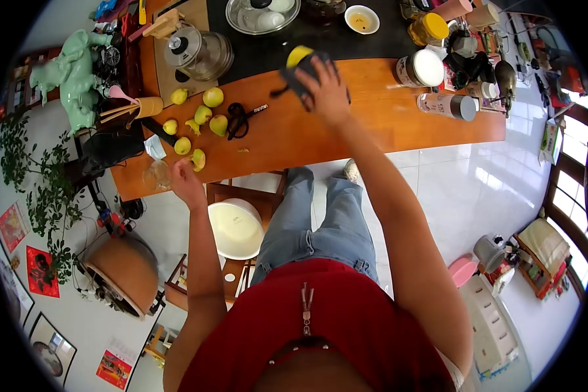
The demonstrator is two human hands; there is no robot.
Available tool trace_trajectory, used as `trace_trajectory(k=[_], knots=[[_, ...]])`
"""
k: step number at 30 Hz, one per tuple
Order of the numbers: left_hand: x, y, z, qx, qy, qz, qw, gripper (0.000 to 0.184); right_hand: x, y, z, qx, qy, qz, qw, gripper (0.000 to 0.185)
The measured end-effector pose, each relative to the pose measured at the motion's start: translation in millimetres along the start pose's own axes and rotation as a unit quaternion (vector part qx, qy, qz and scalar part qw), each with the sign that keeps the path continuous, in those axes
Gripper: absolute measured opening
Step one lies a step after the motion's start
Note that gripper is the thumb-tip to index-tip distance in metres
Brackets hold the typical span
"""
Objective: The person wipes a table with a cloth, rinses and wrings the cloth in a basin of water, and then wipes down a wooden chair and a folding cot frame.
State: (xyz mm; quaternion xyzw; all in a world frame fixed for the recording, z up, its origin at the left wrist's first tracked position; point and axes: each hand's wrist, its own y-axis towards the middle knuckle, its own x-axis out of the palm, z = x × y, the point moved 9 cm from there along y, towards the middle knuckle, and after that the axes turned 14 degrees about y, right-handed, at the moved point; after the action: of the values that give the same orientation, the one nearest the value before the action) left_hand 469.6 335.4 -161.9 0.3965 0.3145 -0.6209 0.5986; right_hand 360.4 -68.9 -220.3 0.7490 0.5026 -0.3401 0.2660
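Note:
My right hand (326,91) reaches over the table and rests its fingers on a dark grey object with a yellow patch (300,55) and a short black strap. Most of that object is under my hand, and its exact kind is unclear. My left hand (187,185) is at the table's front left edge with its fingers curled in. A clear glass (157,176) stands right beside it; whether they touch I cannot tell. Just above the left fingers lies a yellow-green fruit (198,159). Several similar fruits (203,115) are scattered nearby, with black-handled scissors (239,121) to their right.
A glass kettle (199,57), a bowl of white items (263,16) and a small white bowl (362,19) stand farther back. Jars (427,68) and a lying bottle (447,106) are at the right. A cream bucket (236,228) sits below the table's front edge (274,163).

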Motion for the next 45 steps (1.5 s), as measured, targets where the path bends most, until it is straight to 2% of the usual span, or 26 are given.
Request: trace_trajectory(k=[2,4,5,7,9,10,12,15,18,21,24,26,29,32,34,36,38,41,45], knots=[[5,1,-7,0.023,0.053,-0.007,0.998,0.019,6,-44,-44,-0.039,0.037,-0.044,0.998,0.056],[6,-8,27,0.019,0.073,-0.017,0.997,0.020,21,-82,-67,-0.059,0.050,-0.088,0.993,0.051],[10,-13,49,0.019,0.099,-0.056,0.993,0.018,25,-96,-70,-0.062,0.052,-0.099,0.992,0.051],[30,-33,79,0.071,0.025,-0.110,0.991,0.014,22,-115,-64,-0.066,0.056,-0.117,0.989,0.050],[55,-56,105,0.239,0.076,-0.134,0.959,0.015,-1,-119,-33,-0.037,0.035,-0.092,0.994,0.051],[67,-63,106,0.262,0.086,-0.155,0.949,0.015,-15,-121,-17,-0.022,0.023,-0.079,0.996,0.051],[90,-74,109,0.313,0.099,-0.197,0.924,0.016,-56,-127,16,0.039,0.030,0.029,0.998,0.054],[97,-56,73,0.259,0.219,-0.173,0.925,0.015,-96,-150,64,0.151,-0.039,0.152,0.976,0.057],[77,-34,46,0.191,0.283,-0.103,0.934,0.015,-86,-161,56,0.192,-0.046,0.226,0.954,0.060],[49,-31,66,0.173,0.249,-0.047,0.952,0.015,-32,-153,-9,0.104,0.074,0.170,0.977,0.062],[53,-42,95,0.217,0.189,-0.077,0.955,0.013,30,-151,-75,0.018,0.026,-0.014,0.999,0.048],[57,-46,119,0.237,0.157,-0.072,0.956,0.009,26,-134,-69,0.024,0.057,-0.017,0.998,0.052],[60,-52,152,0.261,0.112,-0.075,0.956,0.007,-11,-94,-27,0.083,0.038,0.054,0.994,0.056],[69,-54,177,0.289,0.119,-0.085,0.946,0.010,-56,-50,25,0.138,0.021,0.172,0.975,0.059],[81,-54,188,0.286,0.118,-0.130,0.942,0.014,-73,-26,63,0.183,-0.009,0.224,0.957,0.057],[88,-56,210,0.294,0.094,-0.157,0.938,0.020,-82,-9,82,0.212,-0.030,0.216,0.953,0.056],[91,-61,247,0.310,0.045,-0.168,0.935,0.030,-74,-17,79,0.179,-0.029,0.198,0.963,0.056],[115,-70,294,0.320,-0.004,-0.234,0.918,0.051,-67,-59,56,0.114,-0.003,0.165,0.980,0.056],[140,-82,380,0.432,-0.069,-0.167,0.884,0.072,-56,-155,16,0.121,0.023,0.093,0.988,0.054]])
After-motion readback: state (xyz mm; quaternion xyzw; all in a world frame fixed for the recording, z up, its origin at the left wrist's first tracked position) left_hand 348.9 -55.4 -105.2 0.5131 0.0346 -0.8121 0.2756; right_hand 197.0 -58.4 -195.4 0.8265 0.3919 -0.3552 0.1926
